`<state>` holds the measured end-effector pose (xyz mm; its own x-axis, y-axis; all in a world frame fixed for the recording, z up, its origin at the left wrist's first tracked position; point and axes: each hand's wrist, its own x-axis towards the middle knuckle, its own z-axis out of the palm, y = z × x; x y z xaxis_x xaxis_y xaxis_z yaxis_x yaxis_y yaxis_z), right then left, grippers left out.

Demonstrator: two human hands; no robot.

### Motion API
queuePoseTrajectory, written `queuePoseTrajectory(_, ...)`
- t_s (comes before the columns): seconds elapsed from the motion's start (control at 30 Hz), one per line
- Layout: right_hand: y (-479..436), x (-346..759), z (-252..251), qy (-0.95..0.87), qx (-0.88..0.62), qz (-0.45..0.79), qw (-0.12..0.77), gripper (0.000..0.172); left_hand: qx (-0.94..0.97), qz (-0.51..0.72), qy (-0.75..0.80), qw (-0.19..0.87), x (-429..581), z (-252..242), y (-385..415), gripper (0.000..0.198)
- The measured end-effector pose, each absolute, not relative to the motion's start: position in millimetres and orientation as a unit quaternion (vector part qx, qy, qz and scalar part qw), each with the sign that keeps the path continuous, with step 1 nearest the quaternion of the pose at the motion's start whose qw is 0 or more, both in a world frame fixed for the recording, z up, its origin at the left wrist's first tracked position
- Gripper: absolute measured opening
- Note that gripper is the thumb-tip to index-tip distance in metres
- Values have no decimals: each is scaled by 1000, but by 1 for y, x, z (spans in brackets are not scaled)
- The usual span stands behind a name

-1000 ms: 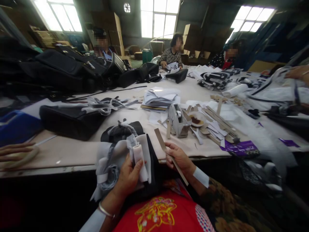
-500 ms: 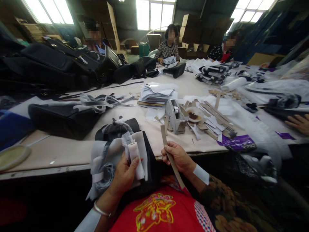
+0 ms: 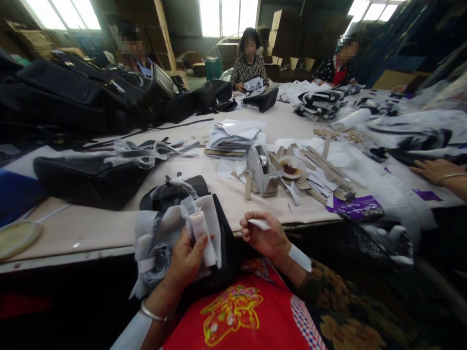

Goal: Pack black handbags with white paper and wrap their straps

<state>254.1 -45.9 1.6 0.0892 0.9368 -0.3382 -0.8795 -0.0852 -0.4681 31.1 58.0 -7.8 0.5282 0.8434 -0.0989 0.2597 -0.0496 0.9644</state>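
My left hand (image 3: 186, 260) is closed on a bundle of white and grey fabric pieces (image 3: 171, 233), with the thumb pressing a small white roll (image 3: 202, 233) against it. The bundle rests on a black bag (image 3: 219, 243) at the table's near edge. My right hand (image 3: 264, 236) is curled shut on a narrow cardboard strip (image 3: 258, 224), which now shows only as a short pale end above the fingers. Both hands hover just in front of the table (image 3: 102, 228), over my lap.
A grey tape dispenser (image 3: 263, 171) and a small dish (image 3: 291, 168) stand among loose cardboard strips (image 3: 321, 177). A stack of white papers (image 3: 233, 136) lies behind. Black bags (image 3: 91, 175) crowd the left. Another person's hand (image 3: 434, 170) rests at right; three people sit far across.
My right hand has turned the cardboard strip from upright and long to nearly end-on. Another person's hand at the right edge has moved further onto the table. The view has tilted down slightly.
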Motion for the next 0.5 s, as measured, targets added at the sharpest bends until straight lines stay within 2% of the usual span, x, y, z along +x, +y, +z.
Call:
queuePoseTrajectory(0.07,-47,254,8,-64,-295,677,671,21,673,263,409,558,31,-9,58,55)
queuePoseTrajectory(0.23,-54,243,30,-155,-339,633,678,45,661,270,404,571,32,-8,59,57)
queuePoseTrajectory(0.3,-63,231,36,-191,-337,637,666,48,640,270,414,588,32,-4,57,54)
queuePoseTrajectory(0.4,-81,213,38,-272,-357,690,568,28,533,267,425,681,34,7,51,50)
queuePoseTrajectory(0.5,-93,206,36,-306,-439,711,457,41,366,291,418,779,37,19,43,48)
